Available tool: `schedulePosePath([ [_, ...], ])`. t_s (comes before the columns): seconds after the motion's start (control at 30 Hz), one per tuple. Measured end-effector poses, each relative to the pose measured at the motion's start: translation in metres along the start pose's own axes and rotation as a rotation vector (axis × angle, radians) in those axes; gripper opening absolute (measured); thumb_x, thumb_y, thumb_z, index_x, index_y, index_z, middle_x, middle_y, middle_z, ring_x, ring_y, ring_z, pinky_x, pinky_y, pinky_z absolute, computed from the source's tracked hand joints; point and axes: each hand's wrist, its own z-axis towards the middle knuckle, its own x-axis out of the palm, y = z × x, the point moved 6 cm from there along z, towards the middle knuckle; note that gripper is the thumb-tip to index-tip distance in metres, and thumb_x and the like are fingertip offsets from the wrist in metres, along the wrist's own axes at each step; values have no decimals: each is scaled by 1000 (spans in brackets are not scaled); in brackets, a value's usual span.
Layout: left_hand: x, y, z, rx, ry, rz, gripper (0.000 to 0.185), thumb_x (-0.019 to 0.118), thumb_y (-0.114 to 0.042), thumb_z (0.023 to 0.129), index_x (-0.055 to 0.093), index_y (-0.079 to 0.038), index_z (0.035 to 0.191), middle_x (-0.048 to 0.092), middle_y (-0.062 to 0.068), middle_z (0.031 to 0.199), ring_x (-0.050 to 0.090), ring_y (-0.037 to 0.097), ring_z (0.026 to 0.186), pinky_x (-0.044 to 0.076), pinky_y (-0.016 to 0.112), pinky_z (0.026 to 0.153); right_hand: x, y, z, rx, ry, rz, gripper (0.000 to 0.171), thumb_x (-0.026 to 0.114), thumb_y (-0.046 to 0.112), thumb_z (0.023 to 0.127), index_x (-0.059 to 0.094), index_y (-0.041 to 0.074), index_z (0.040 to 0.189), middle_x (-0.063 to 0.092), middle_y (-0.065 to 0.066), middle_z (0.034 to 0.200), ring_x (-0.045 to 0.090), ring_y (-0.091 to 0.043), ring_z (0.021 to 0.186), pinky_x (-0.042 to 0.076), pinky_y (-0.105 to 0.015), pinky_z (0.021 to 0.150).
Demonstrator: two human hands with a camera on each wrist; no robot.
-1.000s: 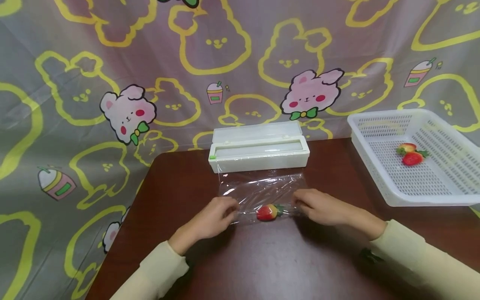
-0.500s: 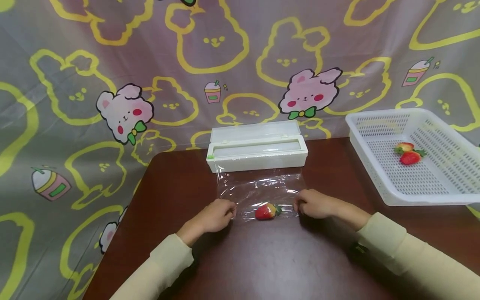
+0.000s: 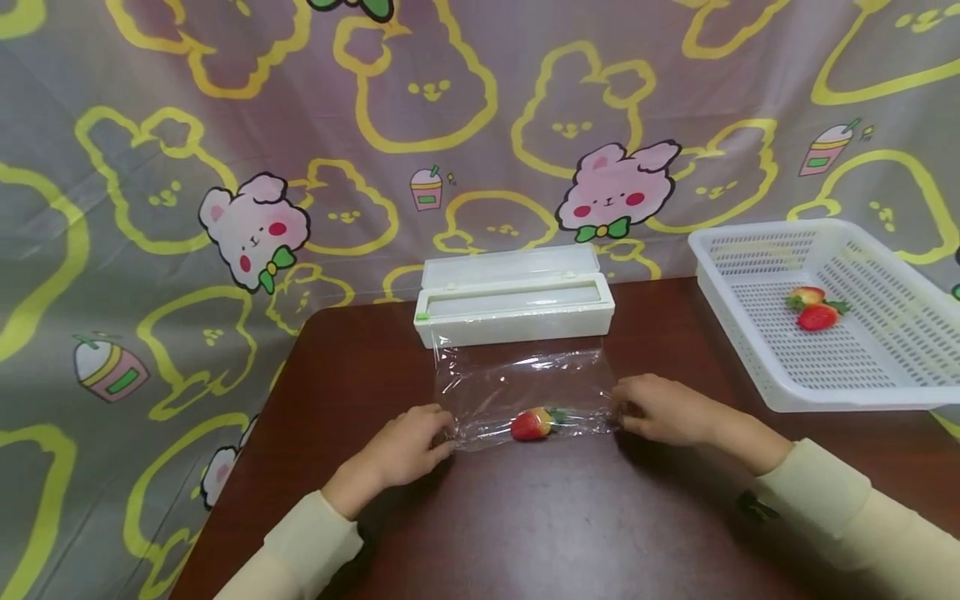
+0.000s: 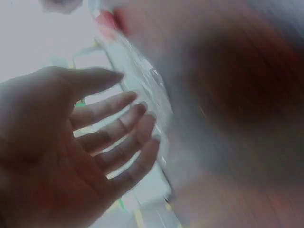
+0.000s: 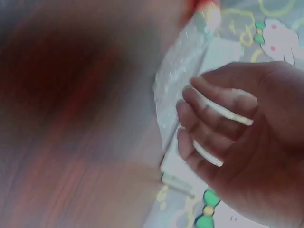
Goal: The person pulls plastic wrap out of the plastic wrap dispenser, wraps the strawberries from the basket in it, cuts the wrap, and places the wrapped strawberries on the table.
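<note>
Plastic wrap (image 3: 517,387), relaxed hands (image 3: 408,446) beside edges

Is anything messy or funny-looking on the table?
A little. The clear film pulled from the white box lies wrinkled, not flat. One strawberry sits on it alone, while two strawberries are in the white basket. Nothing looks spilled or broken.
</note>
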Motion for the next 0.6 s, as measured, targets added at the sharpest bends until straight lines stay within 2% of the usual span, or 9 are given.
schedulePosePath([
  [0.1, 6, -16, 4, 85, 6, 51, 25, 78, -24, 91, 70, -7, 109, 60, 0, 93, 59, 15, 79, 53, 34, 65, 8, 14, 4, -116, -29, -139, 19, 79, 12, 84, 74, 11, 103, 65, 2, 98, 62, -12, 84, 56, -36, 70],
  [0.23, 14, -25, 9, 173, -24, 154, 24, 81, -23, 86, 70, -9, 103, 59, 0, 92, 61, 19, 80, 55, 38, 66, 20, 23, 9, -210, -55, -252, 27, 85, 14, 79, 74, 10, 103, 63, 0, 95, 61, -14, 79, 57, -35, 65],
  [0.37, 15, -21, 9, 216, -81, 224, 18, 78, -8, 83, 72, -9, 99, 61, 1, 91, 63, 21, 80, 56, 38, 66, 23, 21, 13, -226, -113, -366, 18, 81, 3, 75, 72, 13, 88, 57, 4, 82, 56, -14, 70, 51, -31, 56],
  [0.43, 14, -17, 8, 224, -109, 244, 21, 75, 1, 80, 73, -9, 99, 62, 1, 91, 64, 21, 80, 57, 38, 65, 24, 19, 13, -228, -138, -431, 18, 78, -1, 73, 70, 13, 83, 56, 3, 80, 56, -16, 69, 50, -32, 54],
  [0.6, 14, -8, 6, 250, -186, 234, 23, 71, 7, 80, 74, -9, 96, 64, 1, 88, 65, 21, 79, 57, 38, 67, 24, 17, 12, -244, -169, -506, 18, 75, -5, 75, 69, 11, 81, 56, -1, 80, 58, -21, 72, 50, -35, 54],
])
